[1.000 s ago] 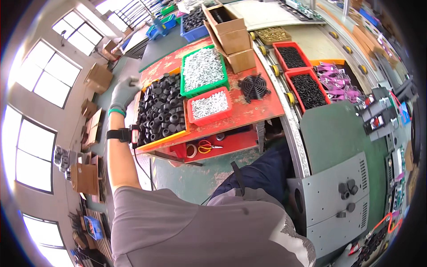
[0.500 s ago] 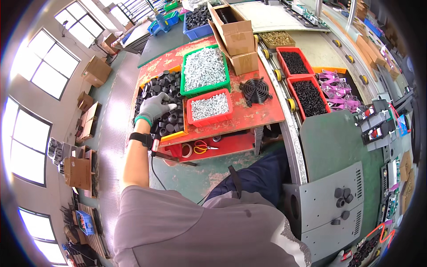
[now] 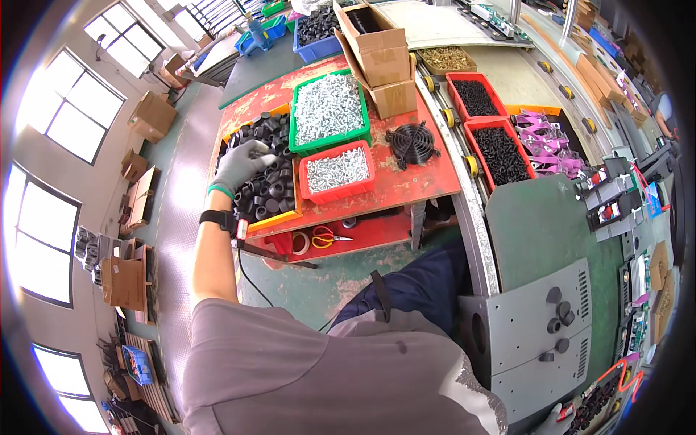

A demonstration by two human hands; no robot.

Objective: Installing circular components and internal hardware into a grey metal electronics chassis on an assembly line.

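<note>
My left hand (image 3: pixel 245 167), in a grey glove with a green cuff, is down at the yellow-edged bin (image 3: pixel 274 220) of black caps (image 3: pixel 272 206). Its fingers curl inward among the caps, closed; whatever they hold is hidden. My right hand (image 3: pixel 557 420), also gloved, shows only partly at the bottom right edge. A small red object (image 3: pixel 566 411) lies at its fingers, which are too cut off to read. Several loose black caps (image 3: pixel 554 325) rest on a grey metal panel (image 3: pixel 522 348) to my right.
Beside the cap bin stand a green tray (image 3: pixel 330 143) and a red tray (image 3: pixel 338 190), both full of silver screws. A round black fan guard (image 3: pixel 412 145) and an open cardboard box (image 3: pixel 384 58) are on the red table. Red bins (image 3: pixel 500 181) of black screws line the conveyor (image 3: pixel 478 239).
My left hand's fingers have gone from spread to curled over the caps. One cap on the grey panel now lies farther away from the others. The whole view has shifted slightly.
</note>
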